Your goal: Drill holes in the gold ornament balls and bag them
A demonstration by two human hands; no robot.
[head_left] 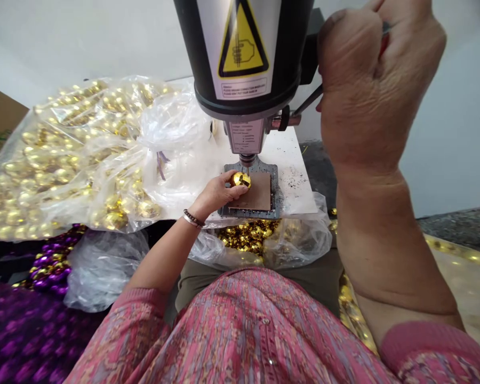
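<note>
Pinched in my left hand [218, 193] is a shiny gold ball [241, 180] with a faceted, disco-ball look. It sits over a brown board [260, 194] on the grey metal base [275, 186] of a black bench drill press [244, 109]. The drill's thin bit [248, 170] points down at the ball's top; whether it touches I cannot tell. Raised at the upper right, my right hand [368, 90] is wrapped round the press's lever handle [310, 98]. Its fingertips are mostly hidden behind the hand.
A large clear bag of gold balls [64, 154] covers the left of the white table [294, 144]. Below the table edge hangs an open plastic bag of gold pieces [248, 237]. Purple balls [24, 330] lie at lower left, a cardboard box [2, 120] behind. Dark shavings surround the base.
</note>
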